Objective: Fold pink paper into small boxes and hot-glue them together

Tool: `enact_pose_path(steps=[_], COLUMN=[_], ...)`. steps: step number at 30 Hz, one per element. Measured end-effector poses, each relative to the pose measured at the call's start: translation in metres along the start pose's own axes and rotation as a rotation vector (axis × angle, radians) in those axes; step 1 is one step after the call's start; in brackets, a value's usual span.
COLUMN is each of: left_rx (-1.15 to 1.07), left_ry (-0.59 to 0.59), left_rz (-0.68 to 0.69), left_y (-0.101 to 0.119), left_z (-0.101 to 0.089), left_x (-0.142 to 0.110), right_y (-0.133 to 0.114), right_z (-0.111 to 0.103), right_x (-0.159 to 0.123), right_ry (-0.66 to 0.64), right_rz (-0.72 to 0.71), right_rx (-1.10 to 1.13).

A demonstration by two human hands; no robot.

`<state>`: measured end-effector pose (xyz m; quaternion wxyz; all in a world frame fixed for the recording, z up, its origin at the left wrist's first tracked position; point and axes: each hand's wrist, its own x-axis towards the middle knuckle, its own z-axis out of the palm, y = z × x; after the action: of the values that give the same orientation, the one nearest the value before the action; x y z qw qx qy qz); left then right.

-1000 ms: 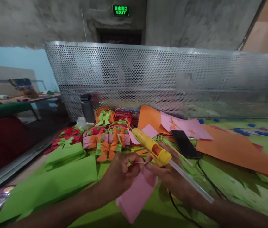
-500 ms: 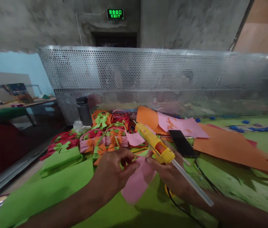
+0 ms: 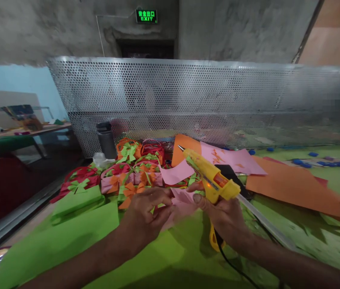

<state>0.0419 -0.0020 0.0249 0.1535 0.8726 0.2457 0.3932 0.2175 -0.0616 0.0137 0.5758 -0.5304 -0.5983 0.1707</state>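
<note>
A piece of pink paper (image 3: 182, 207) is between my hands. My left hand (image 3: 145, 213) pinches its left edge with thumb and fingers. My right hand (image 3: 226, 217) is closed around a yellow hot glue gun (image 3: 213, 176), and its thumb and forefinger also grip the right side of the paper. The gun's metal nozzle points up and to the left, away from the paper. A clear glue stick (image 3: 266, 220) sticks out of its back end, and a small orange light glows on its body. Parts of the handle are hidden by my right hand.
Small paper bags with bows (image 3: 79, 194) crowd the left and middle. A dark bottle (image 3: 106, 140) stands behind them. Orange sheets (image 3: 290, 184), a pink sheet (image 3: 233, 159) and a black phone (image 3: 228, 171) lie right. A perforated metal screen (image 3: 188, 96) closes the back.
My right hand has shifted right and turned the glue gun, so its handle now shows more. The pink paper has lifted and folded up between my fingers. My left hand has barely moved.
</note>
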Motion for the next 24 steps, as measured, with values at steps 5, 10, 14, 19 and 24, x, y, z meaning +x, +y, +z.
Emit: enact_pose_path(steps=[5,10,14,19,24], left_rx=[0.049,0.108,0.138,0.112,0.085], left_ry=[-0.002,0.041,0.059,0.068,0.105], left_rz=[0.071,0.111,0.081,0.063,0.088], left_y=[0.001,-0.001,-0.002,-0.002,0.000], left_z=[0.000,0.000,0.002,0.007,0.011], left_x=[-0.001,-0.004,-0.003,-0.006,-0.010], right_y=[0.002,-0.002,-0.005,0.004,0.010], right_z=[0.001,0.005,0.007,0.010,0.014], right_x=[0.003,0.000,-0.004,-0.006,-0.006], right_ry=[-0.033,-0.063,-0.058,-0.044,0.005], right_rz=[0.063,0.040,0.003,0.009,-0.069], right_rx=[0.026,0.058,0.142,0.143,0.129])
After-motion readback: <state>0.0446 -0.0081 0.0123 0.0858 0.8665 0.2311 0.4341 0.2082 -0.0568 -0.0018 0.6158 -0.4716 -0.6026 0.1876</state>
